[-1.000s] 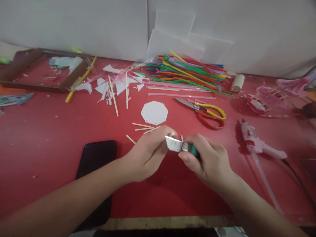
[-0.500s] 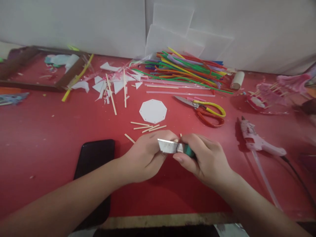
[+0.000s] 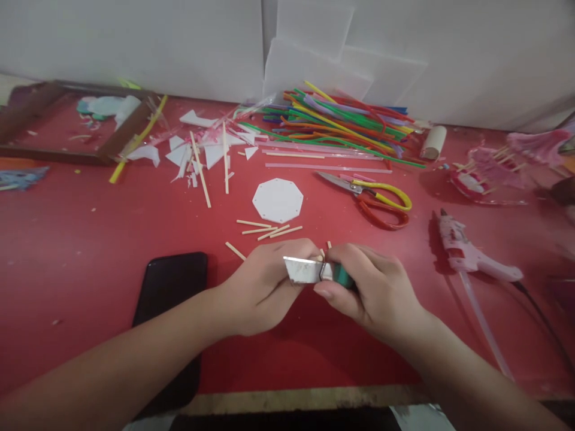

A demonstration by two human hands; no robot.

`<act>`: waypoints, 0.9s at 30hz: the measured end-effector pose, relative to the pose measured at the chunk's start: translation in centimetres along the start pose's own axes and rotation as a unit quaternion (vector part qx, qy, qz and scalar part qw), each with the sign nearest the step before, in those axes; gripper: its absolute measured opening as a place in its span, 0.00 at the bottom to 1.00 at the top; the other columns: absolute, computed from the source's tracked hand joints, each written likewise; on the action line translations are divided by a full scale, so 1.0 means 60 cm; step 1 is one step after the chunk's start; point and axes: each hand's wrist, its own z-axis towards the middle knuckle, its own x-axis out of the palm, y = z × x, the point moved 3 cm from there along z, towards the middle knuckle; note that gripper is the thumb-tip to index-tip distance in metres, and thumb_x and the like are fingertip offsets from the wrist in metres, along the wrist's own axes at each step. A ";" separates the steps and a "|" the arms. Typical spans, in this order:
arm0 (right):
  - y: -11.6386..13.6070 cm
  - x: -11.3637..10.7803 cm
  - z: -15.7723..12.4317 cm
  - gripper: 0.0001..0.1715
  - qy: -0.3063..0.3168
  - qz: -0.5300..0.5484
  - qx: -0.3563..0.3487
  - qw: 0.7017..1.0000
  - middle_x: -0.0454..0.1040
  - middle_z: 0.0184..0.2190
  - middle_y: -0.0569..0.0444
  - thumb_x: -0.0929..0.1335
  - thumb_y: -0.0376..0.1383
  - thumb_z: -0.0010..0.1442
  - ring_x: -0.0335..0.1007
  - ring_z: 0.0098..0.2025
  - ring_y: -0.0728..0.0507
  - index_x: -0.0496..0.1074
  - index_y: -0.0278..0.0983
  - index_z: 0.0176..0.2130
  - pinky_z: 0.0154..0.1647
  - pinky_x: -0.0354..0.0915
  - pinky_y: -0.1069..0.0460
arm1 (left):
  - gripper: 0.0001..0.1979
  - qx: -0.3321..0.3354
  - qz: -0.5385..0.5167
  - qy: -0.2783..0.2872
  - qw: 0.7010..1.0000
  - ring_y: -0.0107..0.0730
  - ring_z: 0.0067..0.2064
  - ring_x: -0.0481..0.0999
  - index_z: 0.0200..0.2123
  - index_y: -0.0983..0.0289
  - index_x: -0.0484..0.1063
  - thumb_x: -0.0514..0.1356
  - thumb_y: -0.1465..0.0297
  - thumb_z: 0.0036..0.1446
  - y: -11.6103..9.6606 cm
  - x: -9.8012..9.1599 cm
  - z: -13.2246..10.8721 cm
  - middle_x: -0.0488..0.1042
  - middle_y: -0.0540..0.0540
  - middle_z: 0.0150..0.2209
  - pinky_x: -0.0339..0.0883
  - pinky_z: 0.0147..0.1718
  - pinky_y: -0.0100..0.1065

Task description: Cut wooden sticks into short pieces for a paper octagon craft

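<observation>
My right hand is closed around the green handle of a utility knife, whose wide blade points left across the fingers of my left hand. That left hand is curled shut on a thin wooden stick; only its pale tip shows beside the blade, the rest being hidden by the fingers. Several short cut sticks lie just beyond the left hand. Behind them is a white octagonal piece with small holes near its corners.
Scissors and a pink glue gun with a cord lie to the right. A black phone is partly under my left forearm. Colourful pipe cleaners, white scraps and a brown frame line the back of the red table.
The hands and knife keep nearly the same pose, the blade tilting and shifting very slightly. The whole view has moved a little.
</observation>
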 end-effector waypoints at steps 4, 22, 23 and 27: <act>0.000 -0.001 0.000 0.29 0.005 0.001 0.002 1.000 0.69 0.20 0.55 0.55 0.53 0.67 0.64 0.22 0.50 0.67 0.36 0.30 0.22 0.55 0.55 | 0.11 -0.003 -0.001 0.000 1.000 0.25 0.25 0.60 0.28 0.63 0.60 0.48 0.74 0.65 0.000 0.000 -0.001 0.61 0.47 0.24 0.57 0.26 0.29; -0.001 -0.002 0.003 0.28 0.011 0.018 0.014 1.000 0.68 0.19 0.57 0.55 0.53 0.67 0.61 0.21 0.52 0.66 0.36 0.29 0.21 0.53 0.56 | 0.09 0.009 -0.016 0.006 1.000 0.24 0.27 0.64 0.31 0.63 0.62 0.49 0.77 0.64 0.005 0.000 -0.002 0.64 0.47 0.27 0.61 0.29 0.28; -0.001 -0.003 0.003 0.28 0.014 0.022 0.013 1.000 0.67 0.19 0.57 0.55 0.53 0.68 0.61 0.21 0.52 0.66 0.36 0.30 0.21 0.53 0.56 | 0.09 0.012 -0.019 0.009 1.000 0.23 0.27 0.63 0.31 0.63 0.62 0.49 0.77 0.64 0.005 -0.001 -0.001 0.64 0.47 0.27 0.60 0.29 0.28; 0.000 -0.004 0.003 0.28 0.033 0.040 0.012 0.999 0.67 0.19 0.58 0.55 0.53 0.67 0.61 0.20 0.52 0.66 0.36 0.29 0.21 0.54 0.57 | 0.05 0.063 -0.047 0.031 0.996 0.23 0.25 0.60 0.30 0.63 0.60 0.52 0.77 0.57 -0.002 -0.001 0.001 0.60 0.47 0.26 0.58 0.25 0.29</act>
